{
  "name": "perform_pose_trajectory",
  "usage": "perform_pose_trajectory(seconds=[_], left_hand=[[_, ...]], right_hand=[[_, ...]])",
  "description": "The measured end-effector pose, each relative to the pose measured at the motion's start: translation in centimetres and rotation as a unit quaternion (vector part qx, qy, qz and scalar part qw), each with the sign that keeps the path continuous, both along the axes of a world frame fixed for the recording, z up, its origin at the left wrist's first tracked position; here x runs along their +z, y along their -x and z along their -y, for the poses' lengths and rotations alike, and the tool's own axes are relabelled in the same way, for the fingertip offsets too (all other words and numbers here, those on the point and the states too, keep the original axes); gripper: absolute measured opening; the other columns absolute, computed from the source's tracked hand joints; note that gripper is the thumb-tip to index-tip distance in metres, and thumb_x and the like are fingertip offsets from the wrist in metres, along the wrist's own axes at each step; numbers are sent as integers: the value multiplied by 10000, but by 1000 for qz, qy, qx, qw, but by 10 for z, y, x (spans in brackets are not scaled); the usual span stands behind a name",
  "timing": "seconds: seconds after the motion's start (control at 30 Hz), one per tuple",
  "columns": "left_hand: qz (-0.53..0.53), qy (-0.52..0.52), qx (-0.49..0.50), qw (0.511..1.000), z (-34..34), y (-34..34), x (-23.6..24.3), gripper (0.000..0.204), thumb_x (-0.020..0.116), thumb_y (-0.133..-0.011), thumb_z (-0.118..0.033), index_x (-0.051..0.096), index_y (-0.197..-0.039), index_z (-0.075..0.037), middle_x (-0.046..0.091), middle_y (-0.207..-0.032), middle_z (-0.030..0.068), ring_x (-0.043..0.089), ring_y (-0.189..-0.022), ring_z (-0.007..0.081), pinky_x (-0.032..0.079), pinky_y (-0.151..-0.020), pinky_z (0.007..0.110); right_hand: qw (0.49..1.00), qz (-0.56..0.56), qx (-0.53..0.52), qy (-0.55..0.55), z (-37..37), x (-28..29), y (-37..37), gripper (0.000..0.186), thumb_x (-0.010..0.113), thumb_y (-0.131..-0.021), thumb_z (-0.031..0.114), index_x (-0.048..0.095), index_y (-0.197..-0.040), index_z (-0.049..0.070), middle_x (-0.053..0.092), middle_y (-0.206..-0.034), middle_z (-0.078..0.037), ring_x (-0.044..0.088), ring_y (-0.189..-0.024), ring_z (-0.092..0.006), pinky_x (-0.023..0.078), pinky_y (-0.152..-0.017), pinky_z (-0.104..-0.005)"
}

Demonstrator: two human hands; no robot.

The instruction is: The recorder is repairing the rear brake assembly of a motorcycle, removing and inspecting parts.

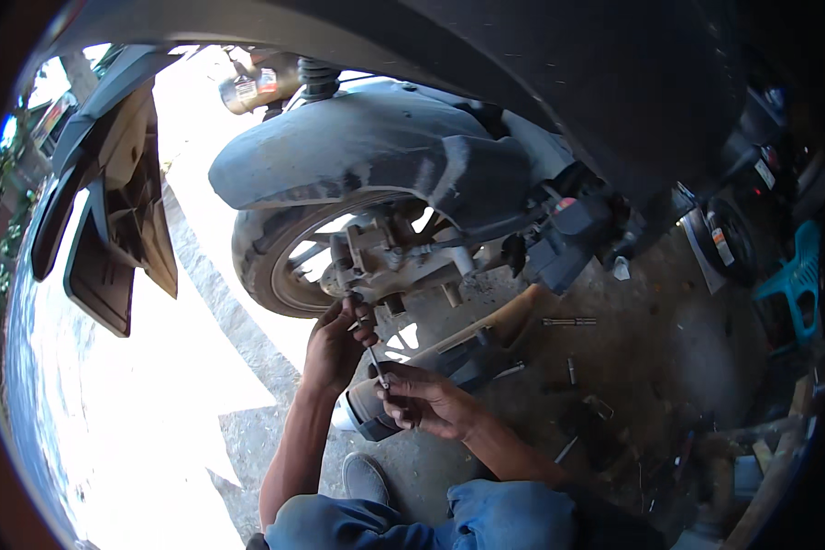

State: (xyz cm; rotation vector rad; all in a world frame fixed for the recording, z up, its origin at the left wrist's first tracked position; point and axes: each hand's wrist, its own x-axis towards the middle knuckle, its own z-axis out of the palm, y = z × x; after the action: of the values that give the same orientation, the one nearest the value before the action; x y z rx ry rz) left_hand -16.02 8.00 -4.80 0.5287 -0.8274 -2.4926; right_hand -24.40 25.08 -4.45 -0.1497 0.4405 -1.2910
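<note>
Both my hands are closed on a thin metal rod [377,361], slanting between them in front of a scooter's rear wheel. My left hand [332,348] pinches its upper end, just below the brake caliper [369,246]. Lower and to the right, my right hand [435,405] grips the other end between thumb and fingers. What sits at the tip in my left fingers is too small to make out. The rear tyre [255,266] stands beyond my left hand, under a dusty grey mudguard [339,151]. Behind my right hand, a detached-looking exhaust [500,319] lies on the floor.
Metal socket tools [569,322] and a short metal piece [572,370] lie on the concrete at right. A teal plastic stool [805,284] stands farther right, near a black wheel [731,240]. The scooter's tail panels [115,243] hang at left; dark bodywork [577,64] overhangs the top.
</note>
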Motion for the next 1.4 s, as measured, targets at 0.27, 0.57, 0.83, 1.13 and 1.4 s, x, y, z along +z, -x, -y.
perform_pose_trajectory(seconds=[0.27,0.57,0.83,1.13,1.4], left_hand=[[53,14,32,998,-2,-2,8,302,481,-1052,-241,537,-1255,-24,585,-1022,34,531,-858,134,468,-781,317],[81,-7,-30,996,9,-4,5,325,492,-1047,-235,562,-1280,-19,629,-1038,42,628,-925,170,549,-740,301],[48,55,-29,997,14,-7,8,407,480,-1044,-277,518,-1359,-22,602,-1281,107,593,-1120,225,502,-931,369],[53,140,-71,986,14,-6,8,392,538,-999,-164,509,-1351,6,605,-1282,93,582,-1178,211,508,-956,368],[104,289,-76,949,19,-8,5,465,594,-884,81,498,-1336,33,606,-1275,134,611,-1152,220,523,-956,358]], right_hand=[[640,-741,-203,16,20,5,-18,275,718,-866,64,554,-1077,0,621,-979,-114,624,-860,-222,493,-779,-378],[914,-404,4,36,39,11,36,270,579,-1003,165,608,-1196,-21,697,-951,-85,695,-794,-143,560,-761,-293],[874,-486,2,7,49,13,38,306,661,-950,163,618,-1212,12,702,-955,-86,707,-804,-163,565,-737,-280],[887,-461,6,33,51,9,50,343,675,-941,217,626,-1202,0,684,-1013,-76,685,-911,-168,540,-836,-315],[960,-280,7,-5,50,17,48,334,741,-891,189,647,-1151,2,685,-1002,-65,677,-878,-154,560,-837,-318]])
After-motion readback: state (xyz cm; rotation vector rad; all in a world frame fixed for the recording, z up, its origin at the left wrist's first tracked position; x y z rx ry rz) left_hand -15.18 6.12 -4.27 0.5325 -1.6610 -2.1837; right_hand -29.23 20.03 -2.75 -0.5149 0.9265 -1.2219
